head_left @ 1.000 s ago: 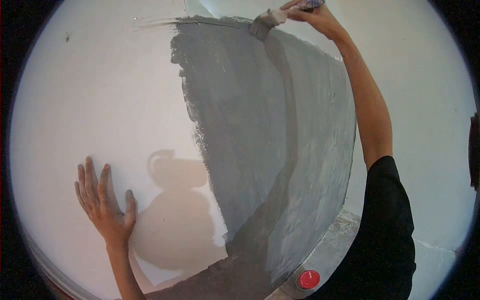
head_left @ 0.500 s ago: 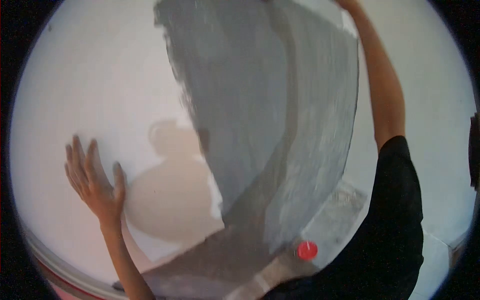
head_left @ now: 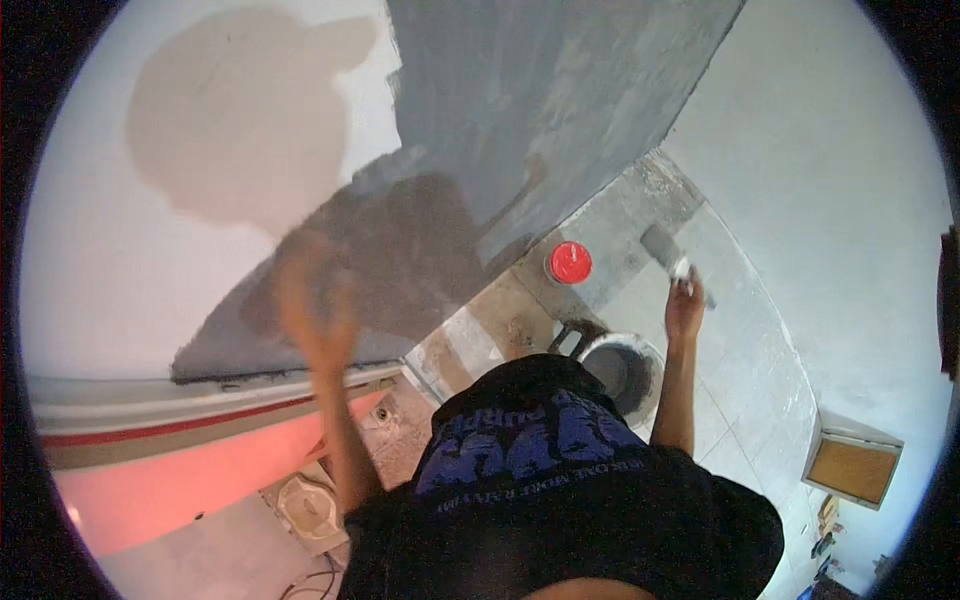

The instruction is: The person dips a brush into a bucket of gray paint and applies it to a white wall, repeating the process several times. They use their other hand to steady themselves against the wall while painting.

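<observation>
Left forearm (head_left: 345, 430) and right forearm (head_left: 676, 395) reaching forward, left grip (head_left: 318, 318) blurred, right grip (head_left: 685, 308) curled tight

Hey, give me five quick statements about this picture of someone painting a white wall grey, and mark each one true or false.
1. The right hand holds the flat paintbrush with grey bristles. True.
2. The small round red-topped container is in the left hand. False: the container stands on the pale tiled floor.
3. The black T-shirt with purple print hides part of the round pale-rimmed bucket. True.
4. The bristles are pressed against the grey-painted wall area. False: the brush is away from it, seen against the floor.
5. The left hand looks blurred. True.
</observation>
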A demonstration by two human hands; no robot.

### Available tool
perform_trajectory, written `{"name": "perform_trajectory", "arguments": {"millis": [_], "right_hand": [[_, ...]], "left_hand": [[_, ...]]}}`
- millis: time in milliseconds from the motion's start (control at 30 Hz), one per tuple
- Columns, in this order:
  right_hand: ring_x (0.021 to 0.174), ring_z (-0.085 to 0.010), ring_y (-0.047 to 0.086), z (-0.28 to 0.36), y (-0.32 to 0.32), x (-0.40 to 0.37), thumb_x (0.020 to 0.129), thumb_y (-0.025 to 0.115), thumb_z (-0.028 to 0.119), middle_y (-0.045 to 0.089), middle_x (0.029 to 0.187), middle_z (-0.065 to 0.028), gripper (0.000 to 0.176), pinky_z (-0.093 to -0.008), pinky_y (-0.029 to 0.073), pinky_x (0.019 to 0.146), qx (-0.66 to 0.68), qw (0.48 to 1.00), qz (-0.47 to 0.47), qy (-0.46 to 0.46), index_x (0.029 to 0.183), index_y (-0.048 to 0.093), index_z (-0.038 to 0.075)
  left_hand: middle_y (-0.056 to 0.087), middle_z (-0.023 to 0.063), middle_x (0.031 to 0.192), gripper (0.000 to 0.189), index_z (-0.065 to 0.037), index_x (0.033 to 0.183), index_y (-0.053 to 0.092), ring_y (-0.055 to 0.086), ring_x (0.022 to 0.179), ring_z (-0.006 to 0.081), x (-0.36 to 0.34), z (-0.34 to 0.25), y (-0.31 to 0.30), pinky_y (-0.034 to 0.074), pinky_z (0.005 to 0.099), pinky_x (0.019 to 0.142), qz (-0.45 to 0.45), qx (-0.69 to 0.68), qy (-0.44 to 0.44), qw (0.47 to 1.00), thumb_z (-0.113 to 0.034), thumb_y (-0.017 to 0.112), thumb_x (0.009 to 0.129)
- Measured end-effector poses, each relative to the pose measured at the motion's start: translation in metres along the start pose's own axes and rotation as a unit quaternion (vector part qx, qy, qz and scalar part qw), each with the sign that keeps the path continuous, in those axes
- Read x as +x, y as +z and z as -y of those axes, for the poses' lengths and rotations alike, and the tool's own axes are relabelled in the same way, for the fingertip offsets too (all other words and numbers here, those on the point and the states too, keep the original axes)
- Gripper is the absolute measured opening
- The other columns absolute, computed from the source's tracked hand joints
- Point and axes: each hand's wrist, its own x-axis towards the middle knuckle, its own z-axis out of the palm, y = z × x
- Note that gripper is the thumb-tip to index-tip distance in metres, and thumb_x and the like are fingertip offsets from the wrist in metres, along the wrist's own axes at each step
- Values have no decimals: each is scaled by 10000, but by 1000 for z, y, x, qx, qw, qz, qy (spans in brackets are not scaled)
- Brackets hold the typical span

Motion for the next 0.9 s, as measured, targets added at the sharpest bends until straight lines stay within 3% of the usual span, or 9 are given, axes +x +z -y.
{"name": "perform_trajectory", "arguments": {"millis": [67, 100, 167, 233, 433, 633, 667, 767, 900], "right_hand": [[1165, -245, 554, 2, -17, -57, 979, 586, 187, 553, 1260, -153, 426, -327, 487, 1016, 56, 995, -74, 39, 1318, 465, -41], [1133, -235, 580, 4, -23, -78, 975, 590, 157, 581, 1234, -150, 388, -306, 524, 968, 94, 989, -102, 47, 1300, 490, -30], [1091, -228, 609, 8, -32, -116, 974, 588, 123, 601, 1213, -154, 331, -276, 567, 907, 167, 976, -123, 65, 1265, 522, -19], [1070, -236, 615, 14, -37, -148, 980, 576, 112, 586, 1224, -168, 286, -255, 579, 881, 231, 964, -105, 86, 1230, 536, -22], [1063, -263, 613, 43, -56, -264, 1002, 528, 115, 555, 1249, -175, 344, -286, 559, 947, 184, 975, -105, 68, 1327, 499, 6], [1210, -250, 553, 58, -82, -352, 999, 515, 102, 586, 1267, -165, 368, -322, 494, 1052, 196, 968, -133, 81, 1349, 488, -6], [1213, -250, 553, 58, -84, -358, 999, 514, 102, 593, 1260, -160, 364, -330, 484, 1065, 204, 965, -135, 95, 1345, 492, -9], [1239, -240, 530, 52, -98, -361, 991, 523, 100, 575, 1299, -131, 364, -355, 436, 1113, 190, 968, -113, 120, 1336, 498, -13], [1217, -232, 540, 66, -85, -354, 987, 545, 127, 579, 1279, -119, 329, -348, 437, 1108, 183, 972, -91, 120, 1284, 527, -14]], "left_hand": [[656, 177, 1189, 342, -35, 1181, 639, 622, 1094, 355, -99, 12, 38, 462, 433, 964, 164, -109, -36, 980, -87, 654, 844], [667, 166, 1177, 315, -35, 1160, 642, 634, 1073, 347, -145, 14, 48, 476, 426, 943, 258, -139, -102, 951, -109, 668, 855], [680, 159, 1142, 258, -26, 1105, 663, 640, 1052, 323, -194, -18, 38, 481, 403, 922, 278, -159, -95, 943, -130, 666, 869], [708, 155, 981, 190, -7, 1007, 685, 672, 921, 303, -250, -14, 47, 504, 374, 846, 278, -271, -116, 914, -149, 666, 882], [644, 174, 676, 259, 3, 846, 678, 645, 627, 272, -359, -41, 43, 489, 374, 623, 440, -256, -267, 818, -252, 680, 891], [637, 245, 773, 346, 16, 850, 648, 615, 700, 418, -439, -80, 49, 474, 444, 646, 503, -252, -133, 816, -329, 640, 874], [662, 240, 880, 323, 12, 890, 643, 622, 798, 442, -455, -81, 54, 480, 474, 699, 487, -254, -109, 829, -309, 617, 866], [683, 226, 918, 330, -16, 966, 647, 648, 861, 414, -467, -91, 54, 498, 470, 746, 532, -269, -181, 782, -332, 602, 879], [703, 199, 943, 369, -63, 1033, 651, 668, 892, 383, -482, -91, 72, 518, 450, 783, 573, -218, -153, 775, -391, 619, 867]]}}
